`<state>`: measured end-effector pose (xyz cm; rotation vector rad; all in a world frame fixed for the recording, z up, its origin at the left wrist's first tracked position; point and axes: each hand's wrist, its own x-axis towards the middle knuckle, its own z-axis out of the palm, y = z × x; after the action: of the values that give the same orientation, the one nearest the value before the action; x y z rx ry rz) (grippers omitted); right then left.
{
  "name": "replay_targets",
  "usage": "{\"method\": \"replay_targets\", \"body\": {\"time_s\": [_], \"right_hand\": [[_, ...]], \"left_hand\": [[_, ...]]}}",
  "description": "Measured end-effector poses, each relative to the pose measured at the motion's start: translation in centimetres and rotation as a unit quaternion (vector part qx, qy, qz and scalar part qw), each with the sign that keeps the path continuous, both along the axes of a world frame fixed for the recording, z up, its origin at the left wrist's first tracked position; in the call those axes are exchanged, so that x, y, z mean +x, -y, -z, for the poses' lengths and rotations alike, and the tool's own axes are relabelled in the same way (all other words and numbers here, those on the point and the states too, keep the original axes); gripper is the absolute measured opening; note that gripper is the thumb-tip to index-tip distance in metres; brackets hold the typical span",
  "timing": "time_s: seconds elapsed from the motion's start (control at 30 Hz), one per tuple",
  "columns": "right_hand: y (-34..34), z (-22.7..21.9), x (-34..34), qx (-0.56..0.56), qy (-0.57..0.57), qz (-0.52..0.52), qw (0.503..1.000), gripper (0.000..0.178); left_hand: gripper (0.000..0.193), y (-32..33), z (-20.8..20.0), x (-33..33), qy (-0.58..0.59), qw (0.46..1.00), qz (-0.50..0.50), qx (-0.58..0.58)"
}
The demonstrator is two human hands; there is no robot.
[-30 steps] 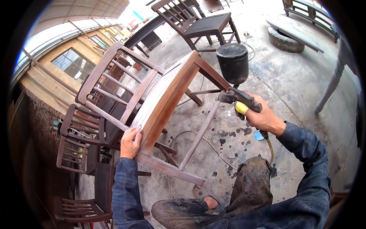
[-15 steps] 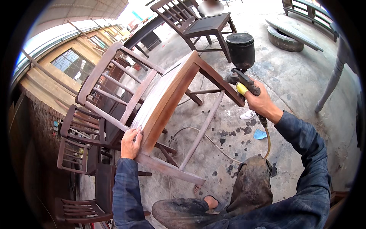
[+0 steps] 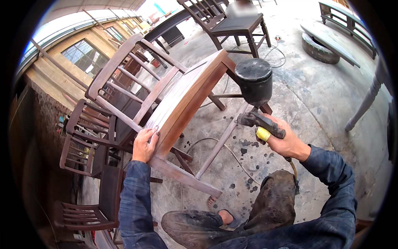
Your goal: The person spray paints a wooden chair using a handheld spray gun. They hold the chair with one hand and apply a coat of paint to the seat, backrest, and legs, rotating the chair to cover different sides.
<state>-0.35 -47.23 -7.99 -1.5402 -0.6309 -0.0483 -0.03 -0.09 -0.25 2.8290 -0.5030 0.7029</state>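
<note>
A wooden chair (image 3: 182, 120) leans tilted before me, its slatted back to the upper left and its legs toward the right. Reddish-brown colour covers part of the seat's edge, while the rest looks paler. My left hand (image 3: 145, 144) grips the near corner of the seat. In my right hand (image 3: 284, 135) is a black spray gun (image 3: 261, 122) with a dark cup (image 3: 254, 81) on top; yellow wrapping shows by my finger. The gun points left toward the chair's underside and legs. Its cup hides part of the far leg.
Several dark chairs (image 3: 95, 209) stand stacked or grouped on the left. Another dark chair (image 3: 236, 27) stands beyond. A hose (image 3: 236, 155) crosses the stained concrete floor (image 3: 315, 174). At far right are a tyre (image 3: 317, 50) under a board (image 3: 331, 45) and a grey turned leg (image 3: 365, 97).
My right hand has moved the spray gun slightly down and left, nearer the chair's legs. My left hand keeps its hold on the seat corner. The whole view has shifted a little.
</note>
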Motion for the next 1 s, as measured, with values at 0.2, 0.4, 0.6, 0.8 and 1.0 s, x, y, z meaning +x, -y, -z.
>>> {"method": "replay_targets", "body": {"time_s": [0.2, 0.4, 0.6, 0.8, 1.0], "right_hand": [[0.5, -1.9, 3.0, 0.022, -0.015, 0.073, 0.997, 0.042], [-1.0, -3.8, -0.5, 0.017, -0.136, 0.055, 0.989, 0.027], [-4.6, -2.2, -6.3, 0.035, -0.208, 0.016, 0.977, 0.024], [-7.7, -1.8, -10.2, 0.026, -0.188, 0.032, 0.981, 0.037], [-10.0, -1.0, -12.6, 0.002, -0.038, 0.015, 0.999, 0.032]], "left_hand": [[0.027, 0.1, -0.3, -0.1, 0.002, 1.0, -0.009, -0.02], [0.027, -0.4, -1.1, -0.2, 0.002, 1.0, 0.001, -0.003], [0.031, -1.1, 0.0, 0.0, -0.009, 0.999, -0.001, -0.033], [0.033, -0.1, -0.6, 0.0, -0.046, 0.998, -0.003, -0.04], [0.032, -0.2, -0.4, 0.2, -0.026, 0.998, 0.017, -0.057]]}}
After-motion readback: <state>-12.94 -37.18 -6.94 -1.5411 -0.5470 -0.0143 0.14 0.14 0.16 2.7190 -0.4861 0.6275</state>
